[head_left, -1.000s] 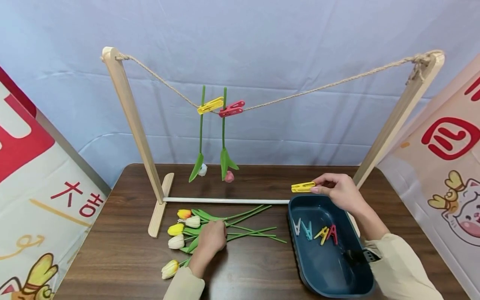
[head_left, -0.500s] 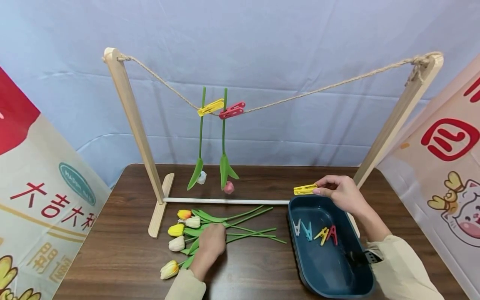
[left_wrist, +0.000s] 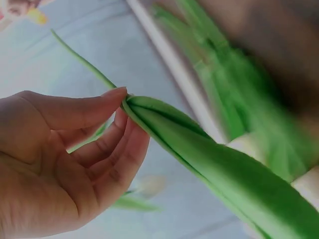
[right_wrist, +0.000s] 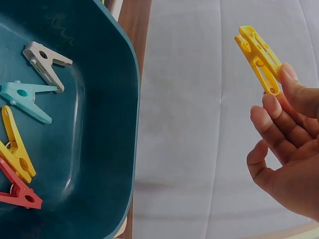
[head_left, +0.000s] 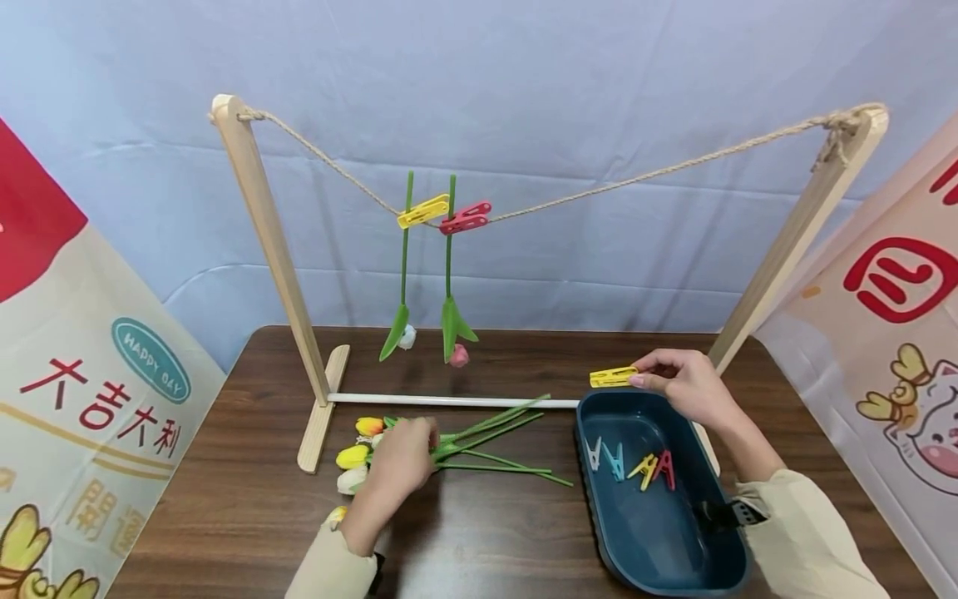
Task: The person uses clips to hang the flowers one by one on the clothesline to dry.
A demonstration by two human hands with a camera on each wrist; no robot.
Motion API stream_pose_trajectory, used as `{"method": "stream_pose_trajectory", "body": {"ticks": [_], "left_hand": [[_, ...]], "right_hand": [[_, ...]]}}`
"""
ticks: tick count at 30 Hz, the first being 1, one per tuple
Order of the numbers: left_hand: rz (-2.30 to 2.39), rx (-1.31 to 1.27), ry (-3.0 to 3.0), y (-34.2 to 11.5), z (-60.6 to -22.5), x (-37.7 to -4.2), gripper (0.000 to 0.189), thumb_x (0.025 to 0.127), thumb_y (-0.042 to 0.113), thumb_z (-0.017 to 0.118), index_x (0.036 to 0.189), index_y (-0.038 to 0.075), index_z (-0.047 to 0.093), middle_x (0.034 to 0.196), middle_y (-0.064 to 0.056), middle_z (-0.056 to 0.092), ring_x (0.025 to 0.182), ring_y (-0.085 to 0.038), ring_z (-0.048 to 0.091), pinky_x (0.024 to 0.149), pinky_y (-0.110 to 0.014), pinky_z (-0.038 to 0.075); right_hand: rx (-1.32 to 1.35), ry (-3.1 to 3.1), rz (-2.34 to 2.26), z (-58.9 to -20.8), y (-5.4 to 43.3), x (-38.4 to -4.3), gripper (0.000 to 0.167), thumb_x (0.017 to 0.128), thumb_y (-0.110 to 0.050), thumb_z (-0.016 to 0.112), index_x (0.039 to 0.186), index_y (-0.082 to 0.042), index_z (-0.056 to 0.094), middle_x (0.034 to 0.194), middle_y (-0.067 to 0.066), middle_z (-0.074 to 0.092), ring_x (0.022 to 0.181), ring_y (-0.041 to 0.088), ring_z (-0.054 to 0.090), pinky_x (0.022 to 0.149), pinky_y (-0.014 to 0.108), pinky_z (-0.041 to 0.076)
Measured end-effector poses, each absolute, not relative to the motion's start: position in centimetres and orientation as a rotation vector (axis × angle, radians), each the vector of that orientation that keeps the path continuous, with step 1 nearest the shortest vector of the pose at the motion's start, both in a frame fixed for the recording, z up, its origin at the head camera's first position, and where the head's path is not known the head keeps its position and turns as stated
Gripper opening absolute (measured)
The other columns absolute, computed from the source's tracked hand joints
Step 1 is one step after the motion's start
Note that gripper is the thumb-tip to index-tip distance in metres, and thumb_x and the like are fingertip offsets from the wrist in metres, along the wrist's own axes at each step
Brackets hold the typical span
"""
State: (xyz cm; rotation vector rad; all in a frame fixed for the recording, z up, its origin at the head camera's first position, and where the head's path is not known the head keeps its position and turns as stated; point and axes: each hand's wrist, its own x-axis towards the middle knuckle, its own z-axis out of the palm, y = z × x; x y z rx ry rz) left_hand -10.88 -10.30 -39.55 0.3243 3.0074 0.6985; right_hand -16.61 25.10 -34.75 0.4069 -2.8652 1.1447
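Observation:
My left hand (head_left: 402,459) pinches an artificial tulip (left_wrist: 199,152) by its green stem, just where the leaf begins, as the left wrist view shows. The bloom of that tulip is hidden. Other tulips, with a yellow bloom (head_left: 352,457) and a white bloom (head_left: 352,479) among them, lie on the table under and around this hand. Thumb and fingers of my right hand (head_left: 687,387) pinch a yellow clothespin (right_wrist: 260,59) by its handle end, above the far rim of a dark blue tray (head_left: 586,499).
Two tulips hang bloom-down from a sagging rope (head_left: 621,181), clipped by a yellow clothespin (head_left: 423,211) and a red clothespin (head_left: 466,218). Wooden posts (head_left: 273,249) and a white crossbar (head_left: 456,401) frame it. Several more clothespins, including a blue one (head_left: 614,462), lie in the tray.
My left hand has risen slightly and shifted left and away, lifting one tulip's stem off the bunch. The right hand, with its yellow clothespin, has drifted slightly right.

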Motion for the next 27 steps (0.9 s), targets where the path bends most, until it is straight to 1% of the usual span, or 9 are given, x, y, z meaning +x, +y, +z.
{"method": "stream_pose_trajectory", "body": {"ticks": [4,6,10,12,15,18,22,27], "left_hand": [[0.779,0.382,3.051,-10.8,-36.6,-11.5,0.025,0.066,-0.016,0.051,0.069,0.008,0.056,0.061,0.001,0.048,0.054,-0.015,0.043,0.047,-0.028,0.036],[0.860,0.413,3.067,-10.9,-35.1,-11.8,0.023,0.068,-0.016,0.054,0.070,0.007,0.057,0.062,0.001,0.049,0.054,-0.015,0.044,0.049,-0.029,0.038],[1.015,0.476,3.114,-10.6,-32.9,-12.7,0.019,0.072,-0.012,0.064,0.076,0.006,0.060,0.069,-0.001,0.058,0.061,-0.015,0.054,0.057,-0.032,0.045],[1.077,0.492,3.136,-10.3,-32.1,-13.2,0.017,0.073,-0.011,0.066,0.079,0.004,0.061,0.072,-0.003,0.061,0.065,-0.017,0.057,0.060,-0.034,0.046],[1.221,0.479,3.122,-9.4,-31.5,-14.1,0.016,0.074,-0.010,0.064,0.081,0.004,0.062,0.074,-0.004,0.062,0.067,-0.017,0.059,0.063,-0.033,0.047],[1.401,0.414,3.068,-8.4,-31.3,-15.1,0.013,0.077,-0.007,0.064,0.083,0.005,0.062,0.075,-0.003,0.062,0.067,-0.014,0.059,0.063,-0.030,0.047],[1.566,0.357,3.047,-7.2,-31.3,-16.4,0.010,0.079,-0.001,0.068,0.086,0.004,0.063,0.078,-0.004,0.063,0.071,-0.016,0.060,0.064,-0.029,0.048],[1.674,0.338,3.069,-6.3,-31.3,-17.6,0.009,0.079,0.000,0.068,0.086,0.003,0.063,0.078,-0.006,0.064,0.072,-0.018,0.061,0.065,-0.031,0.048]], "right_hand": [[0.401,-2.868,1.147,-34.7,25.1,-16.5,0.016,0.083,-0.013,0.067,0.092,0.001,0.067,0.078,0.007,0.062,0.061,0.013,0.051,0.053,0.025,0.044],[0.399,-2.868,1.145,-34.7,25.2,-16.5,0.016,0.083,-0.012,0.067,0.092,0.001,0.067,0.078,0.007,0.062,0.061,0.013,0.051,0.053,0.025,0.044],[0.406,-2.865,1.153,-34.6,25.2,-16.5,0.016,0.083,-0.012,0.067,0.092,0.002,0.067,0.078,0.008,0.062,0.061,0.013,0.051,0.053,0.025,0.044],[0.415,-2.860,1.155,-34.5,25.1,-16.5,0.016,0.083,-0.011,0.067,0.092,0.002,0.067,0.078,0.008,0.062,0.061,0.015,0.052,0.052,0.025,0.044],[0.427,-2.853,1.155,-34.4,25.1,-16.6,0.016,0.083,-0.010,0.066,0.092,0.003,0.066,0.078,0.009,0.062,0.061,0.019,0.053,0.052,0.024,0.044],[0.438,-2.849,1.147,-34.2,24.9,-16.7,0.016,0.083,-0.011,0.067,0.092,0.003,0.066,0.078,0.008,0.062,0.062,0.022,0.053,0.052,0.025,0.044],[0.456,-2.844,1.128,-33.8,24.6,-16.8,0.014,0.083,-0.011,0.067,0.091,0.001,0.067,0.076,0.006,0.061,0.061,0.018,0.052,0.051,0.026,0.044],[0.466,-2.828,1.097,-32.7,23.9,-17.0,0.014,0.083,-0.011,0.068,0.090,0.000,0.068,0.074,0.006,0.061,0.059,0.015,0.049,0.049,0.025,0.042]]}}
